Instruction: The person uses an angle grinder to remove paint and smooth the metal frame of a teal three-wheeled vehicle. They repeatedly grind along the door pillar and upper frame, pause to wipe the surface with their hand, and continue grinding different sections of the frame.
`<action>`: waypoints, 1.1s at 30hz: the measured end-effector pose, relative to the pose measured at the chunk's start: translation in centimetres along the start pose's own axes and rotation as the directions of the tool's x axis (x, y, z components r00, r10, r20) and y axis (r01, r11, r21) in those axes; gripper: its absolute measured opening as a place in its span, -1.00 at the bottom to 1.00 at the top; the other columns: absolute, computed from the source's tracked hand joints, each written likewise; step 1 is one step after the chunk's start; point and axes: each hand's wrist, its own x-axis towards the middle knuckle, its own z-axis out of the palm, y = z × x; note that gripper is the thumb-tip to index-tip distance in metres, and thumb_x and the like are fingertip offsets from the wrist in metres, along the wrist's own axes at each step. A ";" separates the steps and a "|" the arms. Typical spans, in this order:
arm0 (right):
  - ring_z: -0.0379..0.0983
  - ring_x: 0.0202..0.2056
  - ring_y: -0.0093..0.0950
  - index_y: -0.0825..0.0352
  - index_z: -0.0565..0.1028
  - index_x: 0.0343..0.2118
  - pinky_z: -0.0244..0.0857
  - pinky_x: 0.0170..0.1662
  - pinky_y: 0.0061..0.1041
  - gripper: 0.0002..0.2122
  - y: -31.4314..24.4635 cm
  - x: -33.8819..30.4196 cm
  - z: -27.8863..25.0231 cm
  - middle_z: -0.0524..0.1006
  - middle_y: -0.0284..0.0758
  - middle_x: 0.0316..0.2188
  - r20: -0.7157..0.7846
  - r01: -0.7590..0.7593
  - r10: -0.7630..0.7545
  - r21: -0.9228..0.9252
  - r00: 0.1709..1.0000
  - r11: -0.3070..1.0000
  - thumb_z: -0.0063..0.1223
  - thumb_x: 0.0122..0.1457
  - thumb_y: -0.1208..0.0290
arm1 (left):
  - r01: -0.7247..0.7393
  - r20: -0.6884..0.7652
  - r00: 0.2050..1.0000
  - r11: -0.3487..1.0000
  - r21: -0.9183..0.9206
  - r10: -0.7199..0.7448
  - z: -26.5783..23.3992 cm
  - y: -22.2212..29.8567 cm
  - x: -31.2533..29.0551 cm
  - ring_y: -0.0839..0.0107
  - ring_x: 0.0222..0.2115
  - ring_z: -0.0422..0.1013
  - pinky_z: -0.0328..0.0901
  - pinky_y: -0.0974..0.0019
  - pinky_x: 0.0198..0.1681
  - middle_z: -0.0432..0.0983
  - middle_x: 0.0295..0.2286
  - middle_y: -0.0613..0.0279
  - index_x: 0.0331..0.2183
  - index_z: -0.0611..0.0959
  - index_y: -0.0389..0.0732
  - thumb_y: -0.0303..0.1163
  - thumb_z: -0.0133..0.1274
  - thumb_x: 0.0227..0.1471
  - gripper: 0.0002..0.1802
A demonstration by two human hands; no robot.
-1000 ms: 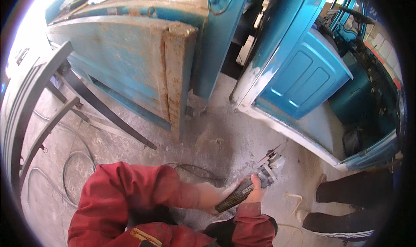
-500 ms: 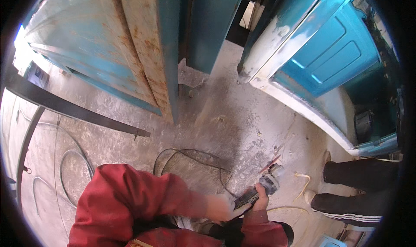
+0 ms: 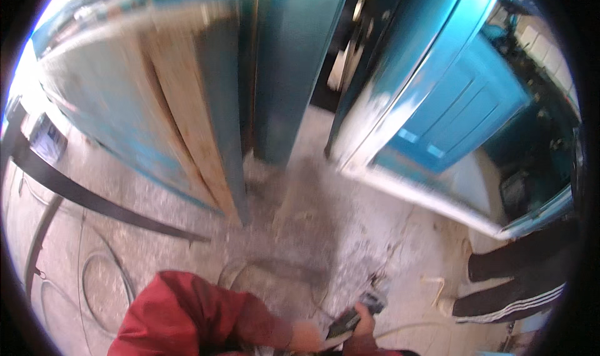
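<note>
An angle grinder, dark-bodied with a grey head, is held low over the floor at the bottom of the view. My right hand is closed round its body near the head, thumb on top. Motion blur smears my left hand, which is close to the grinder's rear end; its fingers cannot be made out. A pale strip shows between the two hands, its kind unclear. Red sleeves cover my arms. The disc end of the grinder is blurred against the floor.
A scraped blue panel with a rusty, bare edge stands at left. At right is a blue vehicle body with an open doorway and white sill. A dark metal bar, looped hose and another person's legs surround the floor.
The view has tilted upward, so the panels, the floor things, my hands and the grinder all appear lower. My right hand keeps its hold on the grinder.
</note>
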 end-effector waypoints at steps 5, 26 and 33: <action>0.51 -0.50 -0.29 0.44 0.51 -0.37 0.42 -0.41 -0.31 -0.81 -2.1 -1.2 4.1 0.55 -0.24 -0.52 0.079 0.015 -0.016 0.019 0.997 1.000 0.19 0.00 0.42 | 0.069 -0.009 0.998 0.998 -0.012 -0.069 -3.1 -0.5 -1.2 -0.14 -0.39 0.46 0.35 0.01 -0.34 0.43 -0.31 -0.23 0.34 -0.05 0.03 -0.16 0.16 -0.11 0.08; 0.48 -0.55 -0.29 0.39 0.47 -0.37 0.43 -0.43 -0.29 -0.79 -17.2 -13.5 6.6 0.52 -0.24 -0.53 0.204 0.009 -0.007 -0.009 0.979 1.000 0.21 -0.01 0.39 | 0.254 -0.038 0.961 0.926 -0.278 -0.275 -19.3 11.4 -2.5 -0.25 -0.30 0.45 0.36 -0.03 -0.23 0.35 -0.17 -0.36 0.35 -0.13 0.15 -0.15 0.17 -0.07 0.11; 0.48 -0.57 -0.28 0.38 0.46 -0.37 0.43 -0.44 -0.28 -0.78 -22.3 -22.0 4.8 0.51 -0.24 -0.54 0.171 0.056 -0.059 0.023 0.983 0.998 0.22 -0.02 0.38 | 0.239 -0.065 0.958 0.899 -0.366 -0.281 -26.9 20.9 -3.6 -0.28 -0.27 0.45 0.36 -0.05 -0.19 0.32 -0.12 -0.41 0.35 -0.16 0.19 -0.14 0.18 -0.06 0.12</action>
